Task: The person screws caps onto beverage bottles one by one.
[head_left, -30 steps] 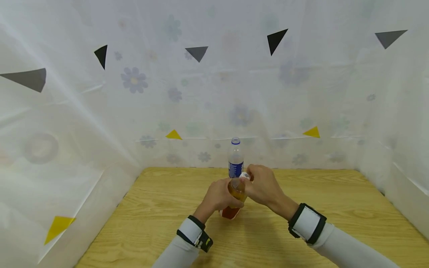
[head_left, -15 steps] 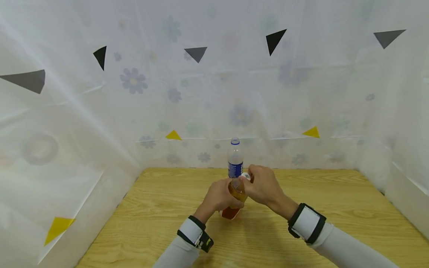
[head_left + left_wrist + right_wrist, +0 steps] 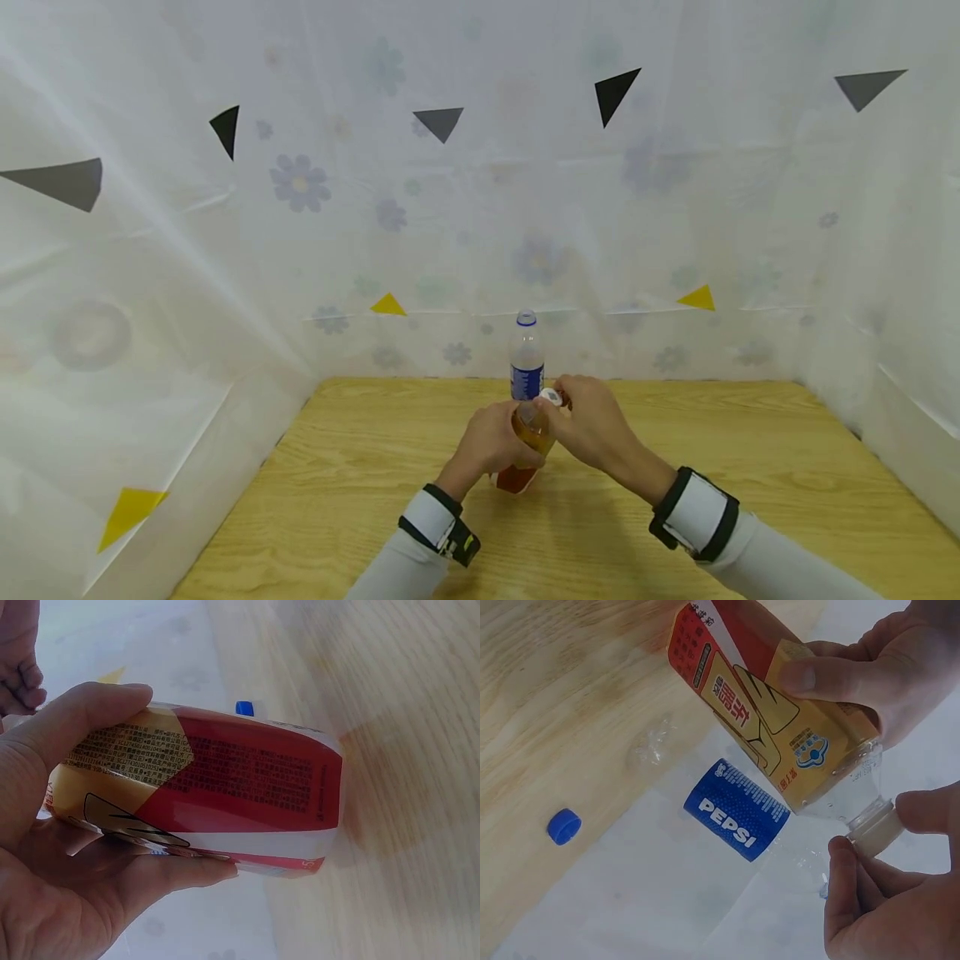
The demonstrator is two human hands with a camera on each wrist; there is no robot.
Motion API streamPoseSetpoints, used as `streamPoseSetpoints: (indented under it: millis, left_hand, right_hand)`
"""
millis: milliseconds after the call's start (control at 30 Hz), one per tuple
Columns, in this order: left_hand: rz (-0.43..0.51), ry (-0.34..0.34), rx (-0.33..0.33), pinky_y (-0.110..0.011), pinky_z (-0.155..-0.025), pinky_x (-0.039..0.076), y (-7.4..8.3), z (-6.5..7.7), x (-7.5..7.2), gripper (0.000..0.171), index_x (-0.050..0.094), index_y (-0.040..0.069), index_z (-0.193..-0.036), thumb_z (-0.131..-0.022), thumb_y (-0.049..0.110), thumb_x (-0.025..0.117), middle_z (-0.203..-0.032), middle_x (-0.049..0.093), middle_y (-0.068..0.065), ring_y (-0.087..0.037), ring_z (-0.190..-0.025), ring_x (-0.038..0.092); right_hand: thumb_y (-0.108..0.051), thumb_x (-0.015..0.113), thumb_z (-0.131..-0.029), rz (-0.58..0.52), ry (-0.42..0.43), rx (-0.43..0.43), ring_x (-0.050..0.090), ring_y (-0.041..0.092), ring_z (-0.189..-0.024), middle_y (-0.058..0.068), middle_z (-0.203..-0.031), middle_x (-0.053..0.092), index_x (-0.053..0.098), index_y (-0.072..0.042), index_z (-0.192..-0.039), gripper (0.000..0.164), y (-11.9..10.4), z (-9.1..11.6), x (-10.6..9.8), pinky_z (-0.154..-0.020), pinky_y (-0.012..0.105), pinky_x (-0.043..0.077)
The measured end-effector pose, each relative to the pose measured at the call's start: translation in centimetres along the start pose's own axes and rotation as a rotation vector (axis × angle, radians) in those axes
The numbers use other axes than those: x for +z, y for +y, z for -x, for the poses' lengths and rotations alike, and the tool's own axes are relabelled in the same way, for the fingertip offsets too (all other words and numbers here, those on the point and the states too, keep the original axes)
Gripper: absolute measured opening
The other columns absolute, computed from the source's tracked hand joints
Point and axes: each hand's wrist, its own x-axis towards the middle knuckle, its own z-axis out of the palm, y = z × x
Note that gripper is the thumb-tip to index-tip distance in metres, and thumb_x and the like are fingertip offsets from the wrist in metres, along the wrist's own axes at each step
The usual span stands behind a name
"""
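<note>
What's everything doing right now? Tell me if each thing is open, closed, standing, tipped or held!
Red-and-gold bottle: tilted, held by the left grip; label hides how full it is.
White cap: on that bottle's neck, pinched by the right grip; can't tell if it's loosened.
Pepsi bottle: standing upright, uncapped, no drink showing.
Blue cap: off, lying loose on the table.

Right hand [image 3: 18, 656] cut off by left wrist view's edge.
</note>
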Motion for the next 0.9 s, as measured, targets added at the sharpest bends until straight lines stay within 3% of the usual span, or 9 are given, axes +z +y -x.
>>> streamPoseSetpoints:
  millis: [133,267,600,900]
  left_hand:
    - [-0.020,0.004,0.027,-0.041,-0.083,0.060,0.05,-0.02,0.16,0.062,0.067,0.011,-0.121,-0.068,0.026,0.095,-0.107,0.074,-0.005,-0.022,-0.094,0.071]
    - [-0.012,0.004,0.034,-0.041,-0.082,0.060,0.09,0.05,0.15,0.060,0.067,0.010,-0.119,-0.068,0.024,0.094,-0.106,0.074,-0.005,-0.022,-0.093,0.071]
    - [-0.014,-0.004,0.057,-0.039,-0.081,0.060,0.18,-0.01,-0.08,0.056,0.068,0.011,-0.118,-0.069,0.021,0.093,-0.104,0.074,-0.005,-0.021,-0.091,0.071]
    - [0.004,-0.011,0.043,-0.041,-0.083,0.060,0.01,0.07,-0.02,0.058,0.068,0.010,-0.120,-0.069,0.020,0.094,-0.107,0.074,-0.006,-0.022,-0.093,0.071]
  right_hand:
    - [-0.014,0.066,-0.097,0.013,0.010,-0.047,0.067,0.030,-0.097,0.013,-0.112,0.074,0.070,-0.002,-0.120,0.027,-0.07,0.28,0.12,-0.082,0.048,0.056]
    - [-0.007,0.066,-0.095,0.002,0.005,-0.076,0.066,0.034,-0.108,0.014,-0.120,0.072,0.071,-0.004,-0.121,0.026,-0.17,0.48,0.13,-0.092,0.056,0.053]
    - [0.013,0.057,-0.091,0.054,-0.074,-0.068,0.062,0.039,-0.115,0.018,-0.125,0.069,0.068,0.000,-0.126,0.039,-0.66,0.48,-0.44,-0.098,0.058,0.051]
    - [0.010,0.060,-0.093,0.042,-0.075,-0.041,0.063,0.033,-0.105,0.015,-0.119,0.070,0.067,-0.002,-0.124,0.034,-0.44,0.53,-0.33,-0.087,0.049,0.057]
